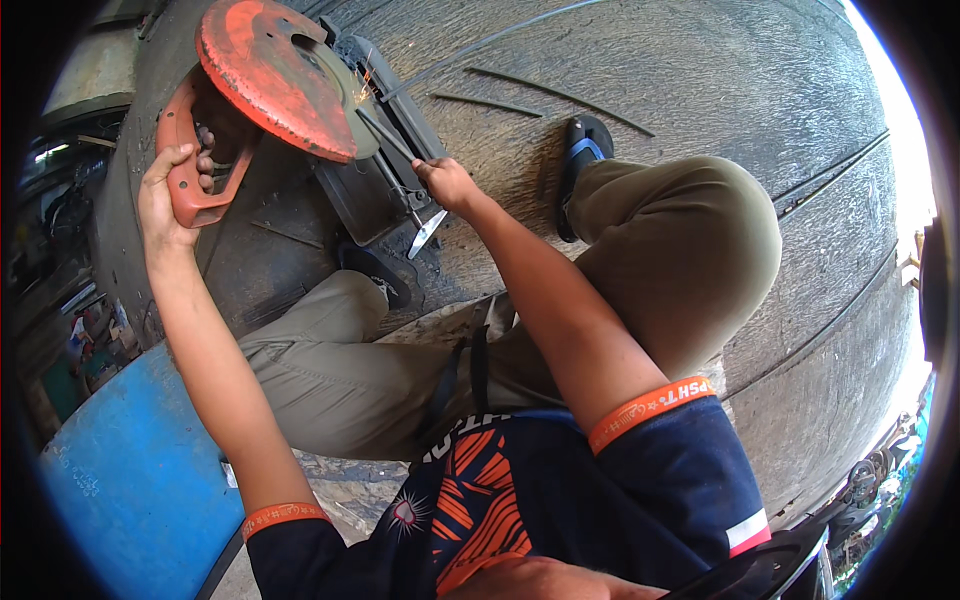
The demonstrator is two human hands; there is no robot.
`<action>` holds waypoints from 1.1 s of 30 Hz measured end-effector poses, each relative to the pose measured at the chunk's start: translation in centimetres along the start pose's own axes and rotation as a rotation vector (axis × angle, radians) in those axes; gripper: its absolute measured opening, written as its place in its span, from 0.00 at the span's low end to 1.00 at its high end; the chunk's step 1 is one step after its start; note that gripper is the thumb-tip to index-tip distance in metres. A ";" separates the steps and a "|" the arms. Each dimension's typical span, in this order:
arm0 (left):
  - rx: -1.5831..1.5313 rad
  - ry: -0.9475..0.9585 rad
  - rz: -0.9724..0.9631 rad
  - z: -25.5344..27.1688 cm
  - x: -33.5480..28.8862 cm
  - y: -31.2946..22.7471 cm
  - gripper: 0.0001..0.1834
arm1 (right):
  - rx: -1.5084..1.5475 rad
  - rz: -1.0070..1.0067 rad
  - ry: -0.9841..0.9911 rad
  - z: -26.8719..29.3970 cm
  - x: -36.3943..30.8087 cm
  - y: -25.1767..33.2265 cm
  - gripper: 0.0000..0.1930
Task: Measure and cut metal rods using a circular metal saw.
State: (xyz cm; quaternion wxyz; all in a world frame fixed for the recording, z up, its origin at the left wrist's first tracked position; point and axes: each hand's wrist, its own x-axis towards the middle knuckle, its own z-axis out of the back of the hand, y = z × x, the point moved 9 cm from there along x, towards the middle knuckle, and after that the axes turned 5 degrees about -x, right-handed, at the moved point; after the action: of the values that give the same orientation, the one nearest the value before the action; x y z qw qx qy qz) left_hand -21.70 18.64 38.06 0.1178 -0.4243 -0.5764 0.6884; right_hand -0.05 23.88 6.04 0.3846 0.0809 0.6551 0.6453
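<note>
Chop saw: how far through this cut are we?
Done: the metal rod lies in the saw's vise. In hand: the left hand grips the saw handle, the orange blade guard is lowered, and sparks fly while the right hand steadies the rod. Left: the rod looks unsevered.

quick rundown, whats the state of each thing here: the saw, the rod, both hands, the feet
orange chop saw with round blade guard: lowered, sparks at the blade
thin dark metal rod: lying in the saw's vise, under the blade
left hand: grip closed on the saw's orange handle
right hand: grip closed on the rod's near end
blue-strapped sandal: on the foot, flat on the ground
</note>
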 end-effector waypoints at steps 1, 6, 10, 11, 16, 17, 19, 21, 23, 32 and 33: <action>0.001 -0.009 -0.012 0.1 -0.1 -0.1 0.19 | 0.002 -0.002 -0.008 0.0 -0.2 0.1 0.25; 0.015 -0.019 -0.017 0.4 -0.1 -0.2 0.18 | -0.006 -0.059 0.031 0.0 -0.5 0.5 0.25; -0.005 -0.023 -0.002 0.1 -0.2 -0.1 0.17 | 0.003 -0.097 0.041 0.2 -0.8 0.5 0.24; -0.005 -0.022 -0.001 0.0 -0.3 -0.1 0.17 | 0.007 -0.102 0.048 0.2 -0.9 0.5 0.24; 0.023 -0.032 -0.033 0.2 -0.2 -0.3 0.17 | -0.030 -0.059 0.018 0.5 -1.3 1.1 0.24; 0.023 -0.033 -0.033 0.2 -0.2 -0.3 0.17 | -0.045 -0.044 0.017 0.6 -1.4 1.4 0.24; 0.026 -0.012 -0.048 0.1 -0.3 -0.4 0.17 | -0.042 -0.060 -0.021 0.7 -1.6 1.5 0.24; 0.026 -0.007 -0.042 0.1 -0.2 -0.4 0.17 | -0.039 -0.075 -0.058 1.2 -1.7 1.5 0.24; 0.025 -0.005 -0.037 0.2 -0.1 -0.4 0.16 | 0.018 -0.152 -0.073 1.7 -1.7 0.8 0.24; 0.077 -0.025 -0.040 0.7 0.2 -0.4 0.14 | 0.405 -0.309 0.003 0.6 -1.4 -0.8 0.25; 0.088 -0.028 -0.044 0.7 0.2 -0.5 0.14 | 0.404 -0.308 0.007 0.5 -1.4 -0.6 0.25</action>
State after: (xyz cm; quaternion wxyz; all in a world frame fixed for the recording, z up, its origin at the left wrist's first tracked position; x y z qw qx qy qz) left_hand -22.47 18.42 38.36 0.1431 -0.3962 -0.5565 0.7162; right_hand 1.46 23.33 6.06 0.4521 0.0531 0.7768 0.4351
